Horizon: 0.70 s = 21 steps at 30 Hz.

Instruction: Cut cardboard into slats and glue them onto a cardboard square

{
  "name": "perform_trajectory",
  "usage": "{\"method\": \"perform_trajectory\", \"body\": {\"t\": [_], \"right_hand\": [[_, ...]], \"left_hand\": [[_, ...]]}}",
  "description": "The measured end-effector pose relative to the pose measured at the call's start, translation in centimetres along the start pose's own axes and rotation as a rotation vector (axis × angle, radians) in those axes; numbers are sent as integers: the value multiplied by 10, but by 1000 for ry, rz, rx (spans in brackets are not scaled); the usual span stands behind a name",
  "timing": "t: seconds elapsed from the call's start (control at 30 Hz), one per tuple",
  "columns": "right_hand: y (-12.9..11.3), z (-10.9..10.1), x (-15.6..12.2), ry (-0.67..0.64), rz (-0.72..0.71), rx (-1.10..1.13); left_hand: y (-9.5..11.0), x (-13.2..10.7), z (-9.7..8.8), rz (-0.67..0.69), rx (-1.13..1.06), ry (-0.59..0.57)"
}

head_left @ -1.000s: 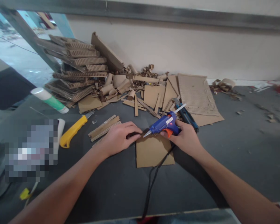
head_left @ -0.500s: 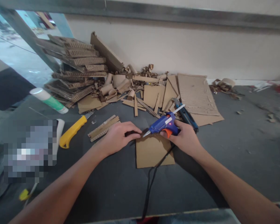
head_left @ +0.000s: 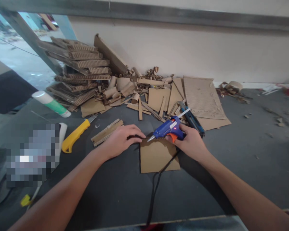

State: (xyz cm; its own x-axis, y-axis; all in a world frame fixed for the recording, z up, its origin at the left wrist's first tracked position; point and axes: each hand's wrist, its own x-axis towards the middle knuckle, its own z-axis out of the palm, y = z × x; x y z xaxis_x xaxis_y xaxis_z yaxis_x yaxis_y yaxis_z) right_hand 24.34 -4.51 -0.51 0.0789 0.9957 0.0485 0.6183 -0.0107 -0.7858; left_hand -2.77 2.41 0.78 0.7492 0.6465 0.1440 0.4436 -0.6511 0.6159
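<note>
My right hand (head_left: 191, 142) grips a blue glue gun (head_left: 168, 127) with an orange trigger, its nozzle pointing left and down at the top edge of a flat cardboard square (head_left: 157, 156) on the dark table. A white glue stick pokes out of the gun's back. My left hand (head_left: 120, 139) is closed, fingertips pinching a small dark piece at the square's upper left corner, right by the nozzle. The gun's black cord (head_left: 156, 189) runs down toward me.
Stacked corrugated cardboard (head_left: 79, 69), rolls and scraps lie along the back wall. A yellow utility knife (head_left: 74, 136), cardboard strips (head_left: 107, 131) and a green-and-white tube (head_left: 51, 103) lie at left. A dark blue tool (head_left: 192, 120) lies behind my right hand.
The glue gun's nozzle has crept slightly left along the top edge of the square, toward my left fingertips. Both hands otherwise stay put.
</note>
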Motion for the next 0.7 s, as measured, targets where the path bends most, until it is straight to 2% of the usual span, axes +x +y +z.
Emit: {"method": "perform_trajectory", "body": {"t": [0.23, 0.37, 0.57, 0.7], "right_hand": [[0, 0, 0, -8, 23, -12], [-1, -3, 1, -16, 13, 28], [9, -11, 5, 49, 122, 117], [11, -15, 7, 8, 131, 93]], "left_hand": [[2, 0, 3, 25, 15, 38], [6, -1, 2, -15, 5, 20], [11, -2, 0, -118, -12, 19], [10, -2, 1, -106, 0, 5]]}}
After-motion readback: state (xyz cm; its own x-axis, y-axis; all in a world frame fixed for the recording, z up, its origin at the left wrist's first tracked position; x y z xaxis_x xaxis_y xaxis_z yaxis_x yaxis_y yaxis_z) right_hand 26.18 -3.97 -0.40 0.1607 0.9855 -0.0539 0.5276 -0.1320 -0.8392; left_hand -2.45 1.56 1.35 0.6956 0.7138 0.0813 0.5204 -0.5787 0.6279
